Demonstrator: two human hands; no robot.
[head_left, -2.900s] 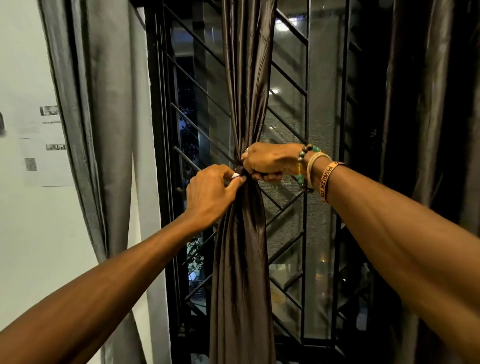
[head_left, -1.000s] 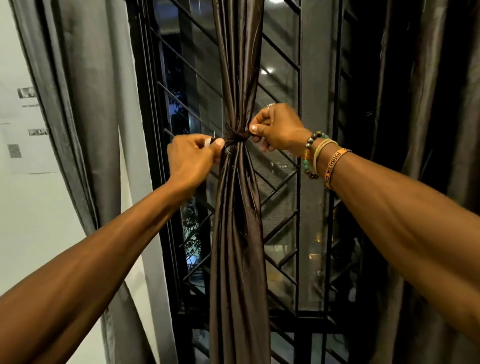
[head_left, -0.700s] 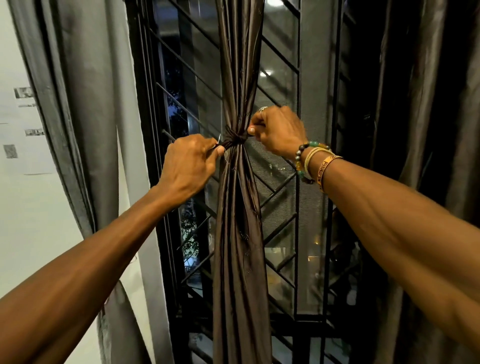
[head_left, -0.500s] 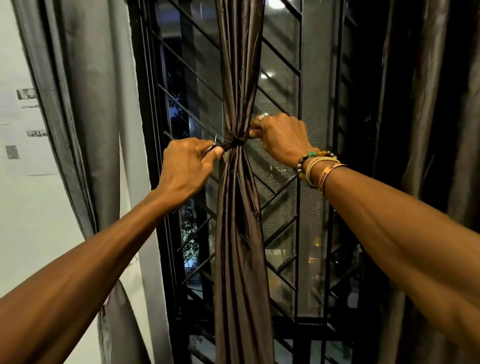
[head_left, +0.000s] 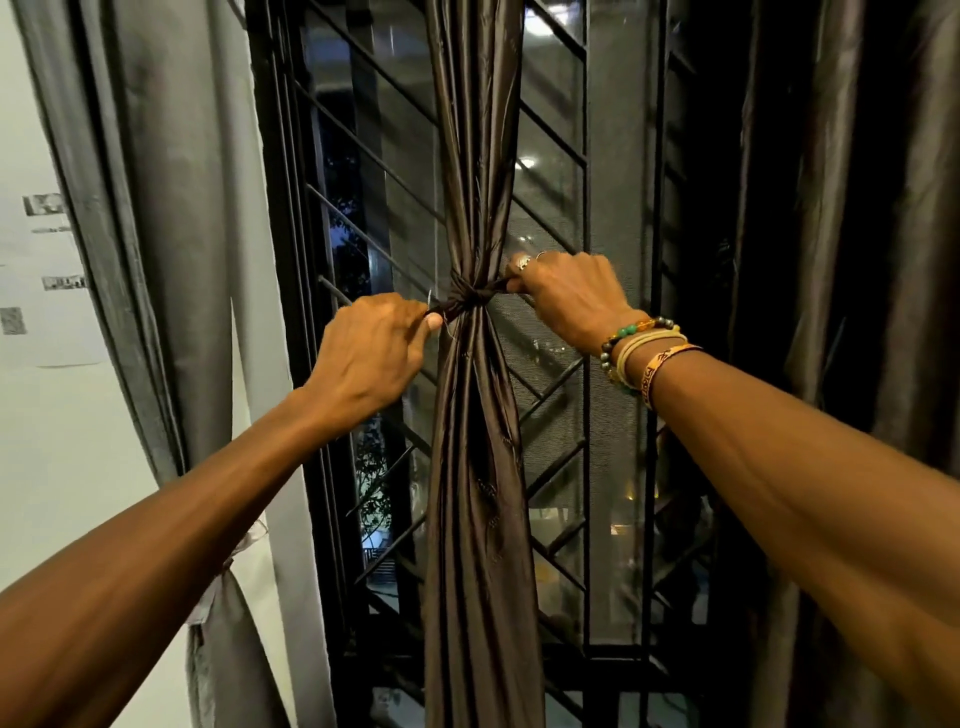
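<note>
The brown curtain (head_left: 475, 467) looks soft, shiny and slippery, and light enough to bunch up. The thin dark tie (head_left: 470, 302) wrapped around its middle is soft too, so it is best held by its two ends, close to the curtain. The left hand (head_left: 371, 353) is curled and pinches one end just right of its thumb. The right hand (head_left: 569, 299) is curled and pinches the other end at its left side. The tie may be pulled tight, but that is hard to see.

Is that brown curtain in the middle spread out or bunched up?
Bunched up: a dark tie cinches the brown curtain narrow; the left hand and right hand pinch its ends.
</note>
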